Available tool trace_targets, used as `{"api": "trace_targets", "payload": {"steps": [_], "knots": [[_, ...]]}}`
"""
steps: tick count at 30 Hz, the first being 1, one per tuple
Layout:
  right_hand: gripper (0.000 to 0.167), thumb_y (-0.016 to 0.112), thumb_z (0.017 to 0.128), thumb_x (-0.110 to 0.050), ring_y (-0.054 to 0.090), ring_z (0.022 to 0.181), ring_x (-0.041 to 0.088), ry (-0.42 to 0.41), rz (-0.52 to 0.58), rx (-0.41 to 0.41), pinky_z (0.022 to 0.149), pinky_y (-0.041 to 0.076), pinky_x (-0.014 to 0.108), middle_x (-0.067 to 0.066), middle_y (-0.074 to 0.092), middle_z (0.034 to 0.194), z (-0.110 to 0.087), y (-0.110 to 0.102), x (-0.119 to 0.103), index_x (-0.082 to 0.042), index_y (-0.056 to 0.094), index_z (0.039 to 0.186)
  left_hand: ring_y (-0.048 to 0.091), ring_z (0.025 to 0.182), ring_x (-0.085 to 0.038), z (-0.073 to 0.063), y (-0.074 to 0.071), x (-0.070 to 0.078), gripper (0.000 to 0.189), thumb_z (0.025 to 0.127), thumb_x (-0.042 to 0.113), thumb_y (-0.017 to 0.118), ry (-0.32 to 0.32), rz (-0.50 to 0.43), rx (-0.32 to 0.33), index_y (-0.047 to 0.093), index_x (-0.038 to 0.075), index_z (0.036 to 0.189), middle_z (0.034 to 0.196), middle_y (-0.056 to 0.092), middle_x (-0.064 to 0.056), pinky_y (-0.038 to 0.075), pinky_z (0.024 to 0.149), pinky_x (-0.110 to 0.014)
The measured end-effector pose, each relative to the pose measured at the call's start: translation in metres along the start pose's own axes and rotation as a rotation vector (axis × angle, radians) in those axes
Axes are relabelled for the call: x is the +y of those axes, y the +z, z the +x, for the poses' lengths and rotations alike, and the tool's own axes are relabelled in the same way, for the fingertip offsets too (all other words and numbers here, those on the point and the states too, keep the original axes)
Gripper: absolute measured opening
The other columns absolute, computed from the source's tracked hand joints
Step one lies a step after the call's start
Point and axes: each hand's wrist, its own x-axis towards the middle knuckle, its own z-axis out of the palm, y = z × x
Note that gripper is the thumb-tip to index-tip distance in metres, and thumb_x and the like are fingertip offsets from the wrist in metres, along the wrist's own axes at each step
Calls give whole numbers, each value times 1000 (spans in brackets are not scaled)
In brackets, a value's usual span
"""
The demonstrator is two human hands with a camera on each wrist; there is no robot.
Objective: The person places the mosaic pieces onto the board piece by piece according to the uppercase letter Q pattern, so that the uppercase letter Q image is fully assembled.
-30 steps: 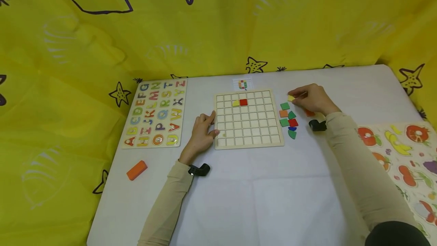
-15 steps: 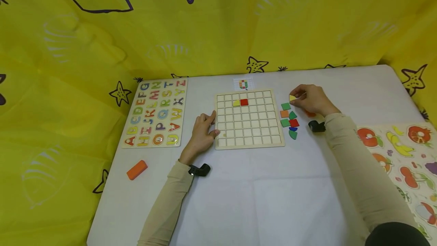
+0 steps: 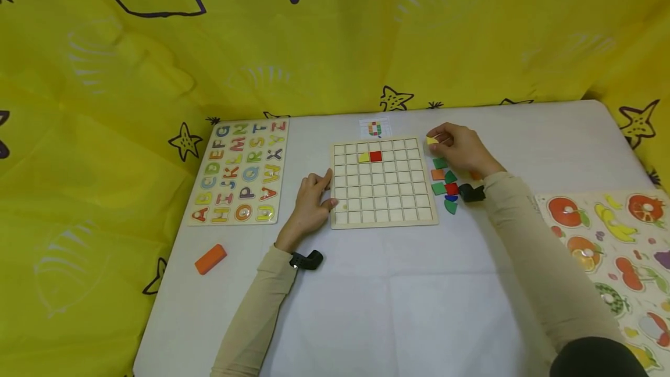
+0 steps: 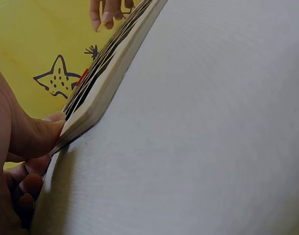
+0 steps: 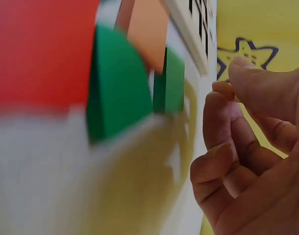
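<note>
Yellow flat tile [image 3: 431,141], outline partly covered, pinched between thumb and fingers of the right hand [image 3: 460,147], just beside the far right corner of the pale wooden square grid board [image 3: 381,191]. Probably light, stiff, maybe slippery if smooth; best taken by opposite edges. Left hand [image 3: 307,205] holds the board's left edge, thumb over rim; board likely rigid, steadied best there.
</note>
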Motion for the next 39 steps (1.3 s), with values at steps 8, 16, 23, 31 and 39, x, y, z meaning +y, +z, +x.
{"api": "trace_targets", "payload": {"steps": [8, 16, 23, 31, 39], "knots": [[37, 62, 107, -17, 58, 118, 40, -25, 36, -4, 105, 47, 53, 27, 60, 136, 12, 19, -14, 0, 60, 139, 42, 103, -30, 0, 0, -1, 73, 93, 5, 71, 7, -4, 6, 42, -4, 159, 112, 54, -15, 32, 93, -37], [35, 65, 105, -15, 60, 115, 39, -71, 44, -8, 103, 47, 52, 26, 62, 134, 23, 35, -26, 1, 62, 137, 42, 103, -30, 1, 1, -1, 73, 93, 5, 72, 12, 0, 3, 42, -5, 159, 113, 54, -15, 31, 92, -36], [33, 68, 103, -14, 61, 115, 38, -89, 68, -31, 104, 47, 51, 25, 64, 131, 29, 46, -32, 0, 65, 133, 42, 104, -30, 1, 0, -2, 72, 94, 6, 71, 4, -1, -5, 41, -4, 159, 113, 54, -15, 30, 92, -35], [30, 72, 101, -15, 61, 108, 35, -98, 41, -59, 97, 47, 46, 22, 66, 124, 32, 53, -38, -1, 69, 127, 43, 105, -31, 2, 0, -2, 72, 93, 5, 71, -2, -1, -6, 42, -4, 159, 114, 54, -15, 31, 93, -36], [29, 77, 98, -19, 57, 102, 32, -90, -1, -87, 90, 44, 40, 19, 68, 118, 31, 56, -44, -3, 72, 122, 42, 104, -30, 1, -1, 0, 73, 93, 5, 72, -8, 4, -11, 42, -4, 159, 114, 55, -16, 31, 92, -36]]}}
